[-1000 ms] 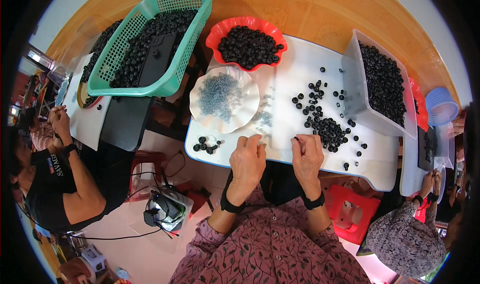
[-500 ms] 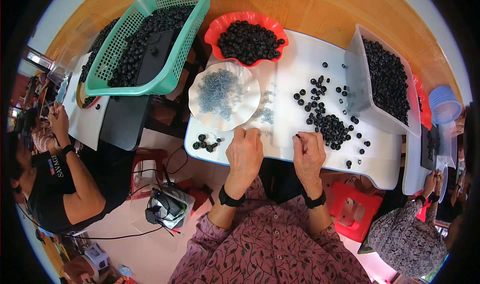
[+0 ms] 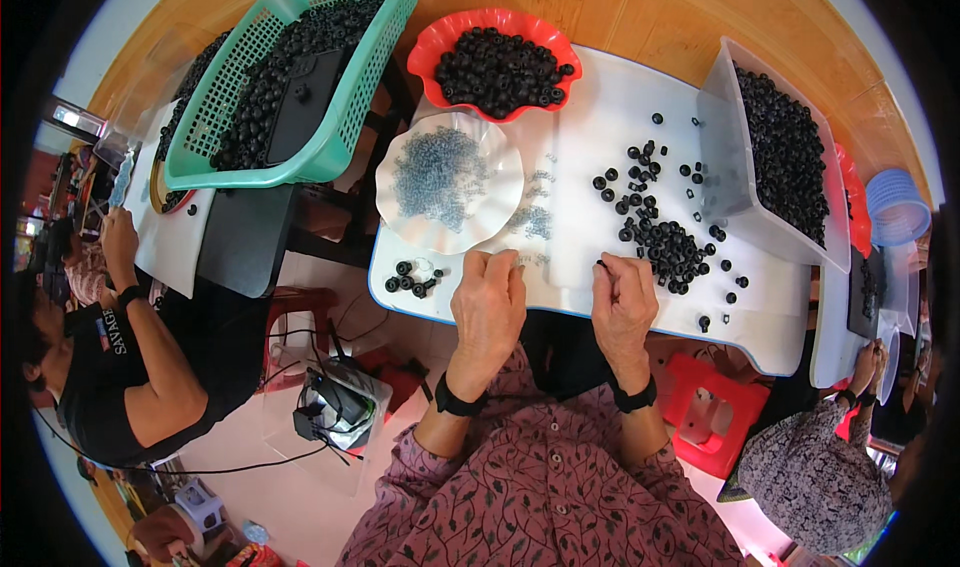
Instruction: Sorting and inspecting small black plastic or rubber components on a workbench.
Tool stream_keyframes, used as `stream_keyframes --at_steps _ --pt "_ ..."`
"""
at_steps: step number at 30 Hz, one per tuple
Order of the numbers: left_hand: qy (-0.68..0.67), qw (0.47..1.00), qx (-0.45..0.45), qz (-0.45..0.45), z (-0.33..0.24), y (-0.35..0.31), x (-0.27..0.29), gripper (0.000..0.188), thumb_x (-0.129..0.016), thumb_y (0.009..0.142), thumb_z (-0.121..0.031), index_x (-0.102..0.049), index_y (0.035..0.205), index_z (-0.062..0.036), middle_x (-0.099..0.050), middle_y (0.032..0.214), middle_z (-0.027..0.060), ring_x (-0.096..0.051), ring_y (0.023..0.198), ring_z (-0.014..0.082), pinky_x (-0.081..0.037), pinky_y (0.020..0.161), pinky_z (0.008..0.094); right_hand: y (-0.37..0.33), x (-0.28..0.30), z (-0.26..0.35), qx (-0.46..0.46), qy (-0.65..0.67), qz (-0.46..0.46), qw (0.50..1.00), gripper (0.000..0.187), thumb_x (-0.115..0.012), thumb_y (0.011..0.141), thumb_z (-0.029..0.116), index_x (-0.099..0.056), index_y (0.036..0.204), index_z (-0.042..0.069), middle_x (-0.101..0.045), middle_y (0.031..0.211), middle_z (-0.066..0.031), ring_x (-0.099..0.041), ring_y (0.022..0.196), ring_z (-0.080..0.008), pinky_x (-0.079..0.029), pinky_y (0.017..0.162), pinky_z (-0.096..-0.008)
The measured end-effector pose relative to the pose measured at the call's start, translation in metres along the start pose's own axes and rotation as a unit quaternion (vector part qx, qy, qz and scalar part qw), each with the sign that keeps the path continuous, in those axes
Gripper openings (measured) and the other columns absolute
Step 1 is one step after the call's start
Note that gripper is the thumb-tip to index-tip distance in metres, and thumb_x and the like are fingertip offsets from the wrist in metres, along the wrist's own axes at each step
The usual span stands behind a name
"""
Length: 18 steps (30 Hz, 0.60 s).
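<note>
Filling the middle, a white table (image 3: 600, 107) bears a clear bin (image 3: 770, 157) of black rings at three o'clock, a red bowl (image 3: 497, 62) of them at twelve, a white plate (image 3: 448, 182) of clear bits, and a loose ring pile (image 3: 668, 247). At six, the left hand (image 3: 488, 305) curls, grasp unclear; the right hand (image 3: 622, 302) pinches a ring (image 3: 601, 263) beside the pile.
</note>
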<state>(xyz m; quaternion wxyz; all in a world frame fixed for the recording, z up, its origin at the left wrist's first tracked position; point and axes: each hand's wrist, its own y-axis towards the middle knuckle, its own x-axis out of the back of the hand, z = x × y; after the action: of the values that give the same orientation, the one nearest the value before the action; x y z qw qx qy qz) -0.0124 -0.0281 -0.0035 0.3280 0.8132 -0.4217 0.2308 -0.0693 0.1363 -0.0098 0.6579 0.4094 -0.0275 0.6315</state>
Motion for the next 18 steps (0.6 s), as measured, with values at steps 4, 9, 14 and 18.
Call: stream_keyframes --at_steps 4,9,14,18 --pt "-0.039 0.999 -0.006 -0.003 -0.006 0.001 -0.002 0.017 -0.069 0.078 -0.003 -0.069 0.095 -0.0068 -0.057 0.086 0.0123 -0.061 0.067 0.0306 -0.049 0.058 0.0387 0.001 -0.001 0.0 -0.002 0.003 0.0 1.0 0.017 -0.067 0.08 -0.006 -0.065 0.095 0.001 -0.06 0.087 -0.0107 -0.055 0.057 -0.0183 -0.045 0.049 -0.0287" --pt "0.024 0.999 -0.02 0.023 -0.012 0.003 0.0 0.016 -0.069 0.079 -0.001 -0.069 0.094 -0.0059 -0.057 0.087 0.012 -0.061 0.067 0.0294 -0.049 0.058 0.0379 -0.001 -0.001 0.0 -0.005 0.003 0.001 1.0 0.017 -0.067 0.079 -0.006 -0.065 0.095 0.001 -0.06 0.087 -0.0108 -0.056 0.058 -0.0196 -0.045 0.049 -0.0295" --pt "-0.043 0.999 0.014 0.018 0.002 0.0 0.001 0.022 -0.066 0.079 -0.001 -0.064 0.101 -0.0035 -0.055 0.092 0.0149 -0.061 0.074 0.0338 -0.05 0.063 0.0417 -0.001 -0.002 -0.002 0.003 -0.011 0.005 1.0 0.017 -0.067 0.079 -0.006 -0.065 0.094 0.001 -0.06 0.087 -0.0105 -0.056 0.058 -0.0197 -0.045 0.049 -0.0299" --pt "-0.033 0.999 0.022 0.027 0.006 -0.004 0.01 0.028 -0.067 0.079 -0.002 -0.061 0.106 -0.0009 -0.055 0.096 0.0166 -0.061 0.074 0.0348 -0.05 0.063 0.0426 0.0 -0.001 0.001 -0.007 -0.01 0.004 1.0 0.017 -0.067 0.08 -0.006 -0.065 0.095 0.001 -0.059 0.087 -0.01 -0.055 0.058 -0.0188 -0.044 0.049 -0.0291"
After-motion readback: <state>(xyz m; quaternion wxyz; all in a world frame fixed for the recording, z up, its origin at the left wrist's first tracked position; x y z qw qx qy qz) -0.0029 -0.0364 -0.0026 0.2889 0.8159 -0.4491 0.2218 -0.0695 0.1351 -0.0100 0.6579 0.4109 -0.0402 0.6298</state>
